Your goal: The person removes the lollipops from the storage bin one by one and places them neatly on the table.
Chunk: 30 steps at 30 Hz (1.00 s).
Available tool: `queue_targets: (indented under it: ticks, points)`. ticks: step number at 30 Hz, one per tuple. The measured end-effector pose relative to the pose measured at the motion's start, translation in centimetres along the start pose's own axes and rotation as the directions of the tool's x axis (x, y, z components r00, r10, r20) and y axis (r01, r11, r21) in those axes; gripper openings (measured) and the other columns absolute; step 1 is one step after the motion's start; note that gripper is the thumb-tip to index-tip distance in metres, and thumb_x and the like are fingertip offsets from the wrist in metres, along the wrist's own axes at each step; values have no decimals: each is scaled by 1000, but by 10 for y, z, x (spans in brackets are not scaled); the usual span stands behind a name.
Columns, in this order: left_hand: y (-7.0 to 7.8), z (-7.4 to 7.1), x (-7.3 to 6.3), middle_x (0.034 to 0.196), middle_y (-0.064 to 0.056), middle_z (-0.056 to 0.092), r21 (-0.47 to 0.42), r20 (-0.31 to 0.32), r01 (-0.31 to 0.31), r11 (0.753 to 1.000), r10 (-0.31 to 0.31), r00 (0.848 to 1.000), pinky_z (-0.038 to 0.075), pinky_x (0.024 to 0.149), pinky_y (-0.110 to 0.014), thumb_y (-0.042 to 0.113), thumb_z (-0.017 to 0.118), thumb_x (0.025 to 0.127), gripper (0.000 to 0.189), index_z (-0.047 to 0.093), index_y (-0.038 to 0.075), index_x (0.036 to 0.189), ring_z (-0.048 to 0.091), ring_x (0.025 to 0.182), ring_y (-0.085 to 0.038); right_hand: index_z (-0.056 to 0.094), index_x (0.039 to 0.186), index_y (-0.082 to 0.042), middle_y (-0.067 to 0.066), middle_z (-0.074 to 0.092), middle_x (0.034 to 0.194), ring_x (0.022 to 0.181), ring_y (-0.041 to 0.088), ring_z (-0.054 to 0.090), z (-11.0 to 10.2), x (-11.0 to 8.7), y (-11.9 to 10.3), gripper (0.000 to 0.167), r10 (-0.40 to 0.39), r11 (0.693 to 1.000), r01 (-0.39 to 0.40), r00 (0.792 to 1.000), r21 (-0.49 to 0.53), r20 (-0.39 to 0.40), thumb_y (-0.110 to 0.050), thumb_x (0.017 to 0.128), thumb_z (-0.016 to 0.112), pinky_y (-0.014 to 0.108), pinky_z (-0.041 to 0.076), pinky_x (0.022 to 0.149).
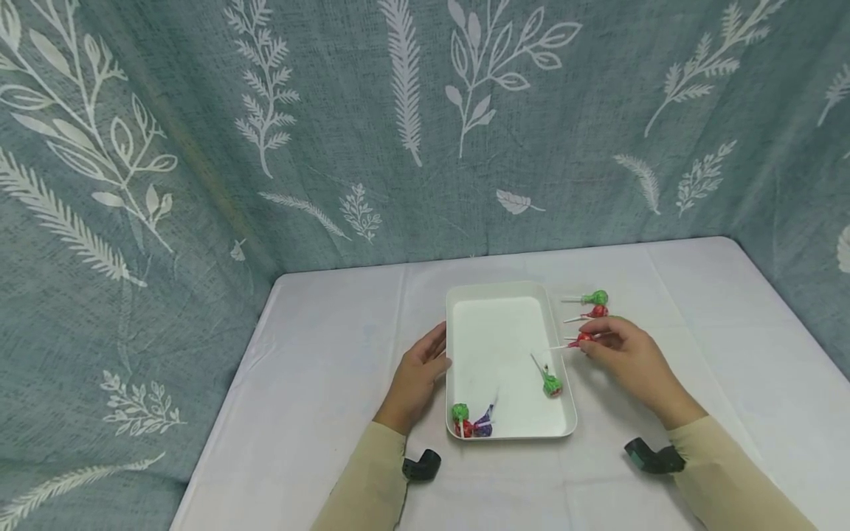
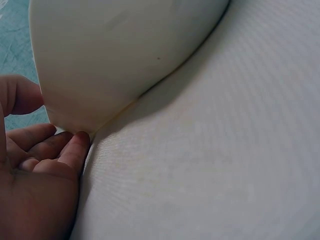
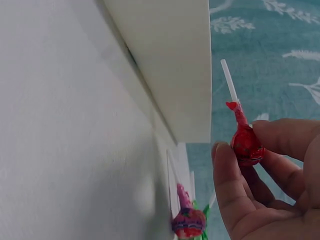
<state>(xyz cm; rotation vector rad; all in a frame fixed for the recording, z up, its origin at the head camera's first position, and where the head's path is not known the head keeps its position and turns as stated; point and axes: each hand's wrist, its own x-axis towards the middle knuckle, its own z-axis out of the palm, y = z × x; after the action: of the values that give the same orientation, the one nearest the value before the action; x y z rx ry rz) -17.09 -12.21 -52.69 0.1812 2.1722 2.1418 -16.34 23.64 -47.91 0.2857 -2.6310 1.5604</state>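
My right hand pinches a red-wrapped lollipop by its candy end between thumb and fingers. Its white stick points left, over the right rim of a white rectangular tray. At the tray's left side, my left hand holds the wall, the thumb at the rim and curled fingertips low against it. Inside the tray, a green lollipop lies toward the right. Bunched in the near left corner are a green lollipop, a red lollipop and a purple lollipop.
Right of the tray, a green lollipop and a red lollipop lie on the white-covered table. Another stick shows beside my right fingers, its candy end hidden. A patterned blue-green curtain hangs behind the table.
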Motion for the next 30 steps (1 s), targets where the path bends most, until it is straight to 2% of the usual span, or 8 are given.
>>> queue_targets:
  ticks: [11,18,21,30]
  points:
    - [0,0,0,167,-10,46,-3,7,-5,1000,5,1000,39,123,-36,-3,57,101,65,45,4,165,43,153,-28,71,130,0,17,74,118,92,7,71,-15,-4,13,31,60,998,-61,997,-27,-47,-19,105,75,20,57,73]
    - [-1,0,0,167,-10,46,-1,9,-13,1000,13,1000,38,123,-36,-3,58,101,65,45,3,165,44,153,-28,70,130,0,14,76,105,86,21,69,-22,-8,20,33,101,992,-104,993,-66,-58,-22,107,73,25,55,65]
    - [-1,0,0,167,-10,47,-7,10,-13,1000,13,1000,40,122,-36,-3,57,101,66,45,3,165,44,153,-28,69,133,0,13,75,101,84,22,67,-21,-10,24,34,117,990,-121,992,-78,-48,-21,107,73,27,53,62]
    - [-2,0,-1,167,-10,47,-15,11,-19,1000,19,1000,39,122,-36,-4,57,101,65,46,3,165,44,153,-28,69,133,1,19,68,121,85,21,65,-17,-13,31,31,134,987,-136,990,-85,-34,-14,106,72,27,51,58]
